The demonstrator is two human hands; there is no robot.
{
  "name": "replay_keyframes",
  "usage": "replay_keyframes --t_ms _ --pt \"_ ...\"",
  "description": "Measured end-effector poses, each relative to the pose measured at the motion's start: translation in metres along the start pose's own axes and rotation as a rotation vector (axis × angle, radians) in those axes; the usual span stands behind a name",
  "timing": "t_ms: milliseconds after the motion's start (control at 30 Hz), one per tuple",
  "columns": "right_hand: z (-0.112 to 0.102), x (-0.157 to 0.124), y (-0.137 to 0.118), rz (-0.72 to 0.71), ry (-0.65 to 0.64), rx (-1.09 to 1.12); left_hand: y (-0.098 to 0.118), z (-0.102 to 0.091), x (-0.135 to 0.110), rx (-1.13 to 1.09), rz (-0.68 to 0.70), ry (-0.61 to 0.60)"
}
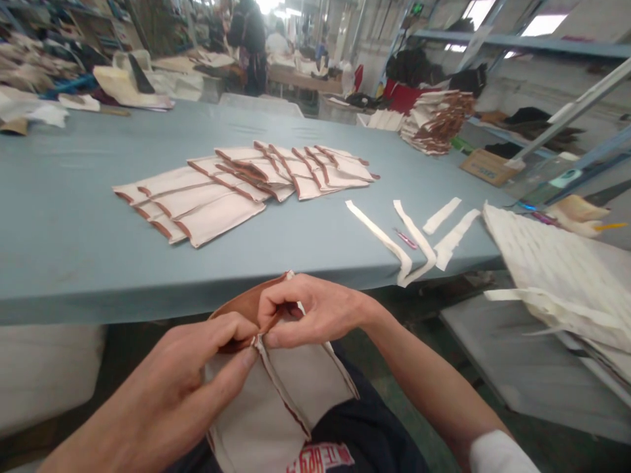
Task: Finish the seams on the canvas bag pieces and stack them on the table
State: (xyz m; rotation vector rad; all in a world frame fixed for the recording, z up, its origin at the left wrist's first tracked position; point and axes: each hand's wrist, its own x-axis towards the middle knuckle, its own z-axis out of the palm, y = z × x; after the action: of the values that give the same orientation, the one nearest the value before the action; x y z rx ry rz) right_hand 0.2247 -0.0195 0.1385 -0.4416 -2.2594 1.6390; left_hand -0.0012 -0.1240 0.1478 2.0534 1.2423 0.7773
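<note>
A cream fabric pouch piece (290, 374) with brown edging and a raised centre seam lies over my lap, its brown inner side showing at the top. My left hand (197, 361) pinches the rim at the top of the seam between thumb and forefinger. Close beside it, my right hand (305, 309) pinches the same rim, the fingertips of both hands almost touching. Whether anything small sits between the fingertips is hidden. On the table beyond, several similar cream pouch pieces (221, 210) lie overlapped in a row.
A blue-green covered table (305, 253) stretches ahead. Cream adhesive-looking strips (374, 230) and a small pink-handled tool (405, 238) lie on its right part. A tall stack of cream pieces (436, 121) stands behind, near a cardboard box (488, 166). A board with pale sheets (552, 269) is at right.
</note>
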Motion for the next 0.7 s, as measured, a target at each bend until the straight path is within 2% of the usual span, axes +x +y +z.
replay_keyframes --t_ms 133,267,467,700 --pt "0.009 -0.001 0.01 -0.08 0.087 -0.058 -0.01 0.006 -0.004 -0.066 -0.103 0.022" --pt "0.017 -0.005 0.006 -0.089 0.127 -0.108 -0.016 0.012 -0.01 -0.097 -0.133 0.072" --pt "0.022 -0.011 -0.008 -0.029 0.108 -0.201 -0.016 0.016 -0.013 -0.064 -0.101 0.098" --pt "0.028 -0.01 -0.008 0.021 0.121 -0.236 -0.019 0.021 -0.016 -0.07 -0.124 0.129"
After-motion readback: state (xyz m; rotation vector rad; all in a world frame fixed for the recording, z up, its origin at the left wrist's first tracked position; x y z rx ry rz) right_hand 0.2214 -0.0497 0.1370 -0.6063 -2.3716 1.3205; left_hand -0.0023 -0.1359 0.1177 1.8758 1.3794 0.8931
